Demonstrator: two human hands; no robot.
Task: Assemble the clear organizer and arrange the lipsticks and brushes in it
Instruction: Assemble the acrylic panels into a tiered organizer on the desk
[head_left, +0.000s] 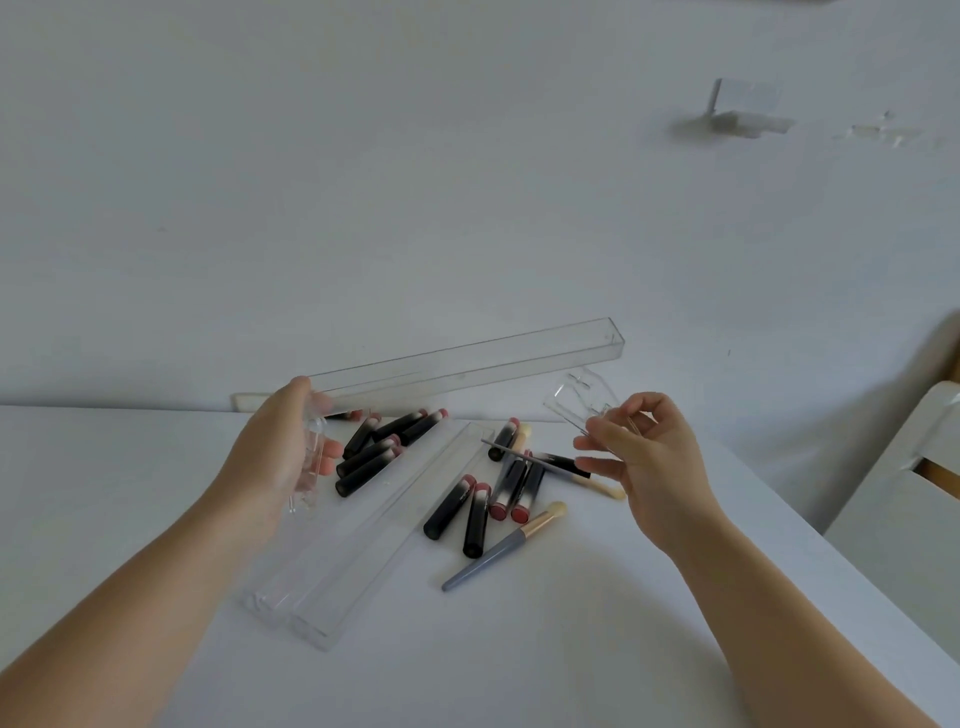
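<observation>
My left hand (283, 447) grips the left end of a long clear trough (467, 364), lifted above the table and slanting up to the right; a clear end piece (309, 467) also sits in that hand. A small clear bracket (582, 402) is pinched in my right hand (641, 457), raised near the trough's right end. Two more clear troughs (363, 535) lie side by side on the white table (519, 649). Several black lipsticks with pink tips lie in two groups (374, 449) (483, 499). A grey-handled brush (498, 551) lies in front, and a second brush (550, 462) lies under my right hand.
A white wall (415, 182) rises right behind the table, with clear tape scraps (737, 111) stuck high at the right. A white chair (904, 483) stands beside the table's right edge. The table's back edge runs just behind the lipsticks.
</observation>
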